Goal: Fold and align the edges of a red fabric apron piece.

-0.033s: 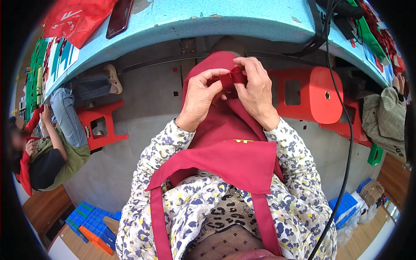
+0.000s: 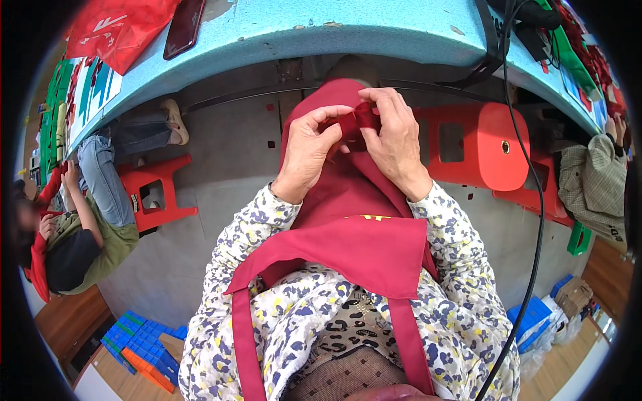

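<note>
Above my lap, my left hand (image 2: 309, 150) and my right hand (image 2: 396, 140) are held close together in front of the table edge. Between them is a small dark red ribbon (image 2: 365, 119), pinched at its left part by the left fingers and at its right part by the right thumb and fingers. It looks looped or folded, but its exact shape is partly hidden by the fingertips. Beneath the hands, a dark red apron (image 2: 348, 190) covers my lap, close in colour to the ribbon.
A pale blue table (image 2: 374, 33) curves across the front, bearing a phone (image 2: 184, 28) and a red bag (image 2: 117, 30). Red stools (image 2: 503, 147) stand at both sides. A black cable (image 2: 537, 220) hangs at my right. Co-workers (image 2: 100, 234) sit left and right; blue crates (image 2: 144, 341) lie behind.
</note>
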`<state>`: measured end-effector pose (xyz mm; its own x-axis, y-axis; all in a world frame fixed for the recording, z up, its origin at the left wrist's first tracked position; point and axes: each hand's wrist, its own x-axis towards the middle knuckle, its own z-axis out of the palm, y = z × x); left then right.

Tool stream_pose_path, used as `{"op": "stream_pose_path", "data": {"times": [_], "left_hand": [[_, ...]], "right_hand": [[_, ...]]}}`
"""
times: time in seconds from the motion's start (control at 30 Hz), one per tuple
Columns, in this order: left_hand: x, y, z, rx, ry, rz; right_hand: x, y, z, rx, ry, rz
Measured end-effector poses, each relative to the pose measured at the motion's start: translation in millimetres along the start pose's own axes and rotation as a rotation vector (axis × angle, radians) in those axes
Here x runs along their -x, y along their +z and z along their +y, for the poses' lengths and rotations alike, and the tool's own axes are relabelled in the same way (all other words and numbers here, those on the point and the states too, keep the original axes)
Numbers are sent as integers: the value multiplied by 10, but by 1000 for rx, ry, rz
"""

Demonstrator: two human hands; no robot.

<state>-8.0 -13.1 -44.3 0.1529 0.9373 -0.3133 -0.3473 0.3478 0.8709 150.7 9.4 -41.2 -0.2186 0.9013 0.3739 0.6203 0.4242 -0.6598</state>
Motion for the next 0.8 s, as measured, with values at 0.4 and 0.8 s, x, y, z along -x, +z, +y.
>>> {"op": "stream_pose_path", "data": {"times": [0.4,0.8], "left_hand": [[-10,-121,-25,1,47,66],[134,-688,87,271,-129,-24]], "right_hand": [[-47,-9,-86,66,-97,-134],[126,197,-6,-628,278,-202]]}}
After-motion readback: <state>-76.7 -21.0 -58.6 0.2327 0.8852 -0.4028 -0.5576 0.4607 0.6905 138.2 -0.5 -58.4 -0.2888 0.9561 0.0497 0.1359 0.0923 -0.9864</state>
